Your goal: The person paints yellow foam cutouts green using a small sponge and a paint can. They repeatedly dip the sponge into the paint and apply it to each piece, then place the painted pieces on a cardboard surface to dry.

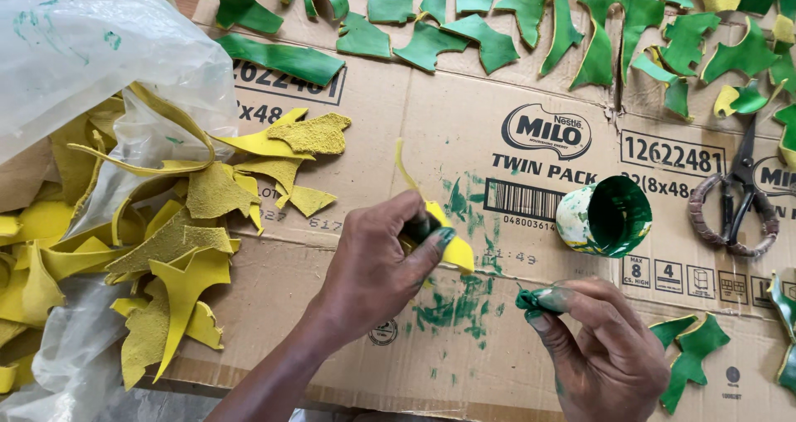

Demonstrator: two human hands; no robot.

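The right hand [601, 347] pinches a green-stained dauber [535, 299] near the cardboard's [431, 123] front edge. The left hand [377, 269] grips a yellow piece [452, 244] mid-cardboard. Beyond stands a paint cup [604, 216], scissors [736, 198] toward the right edge; green pieces [497, 24] line the far edge.

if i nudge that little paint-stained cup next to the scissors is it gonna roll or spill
The small cup lies on its side on the cardboard, mouth toward the camera, so a sideways nudge would probably roll it. It looks thin-walled and light, so it should move easily. Its inside is coated green with no visible pool, so a spill seems unlikely, though smearing is possible.
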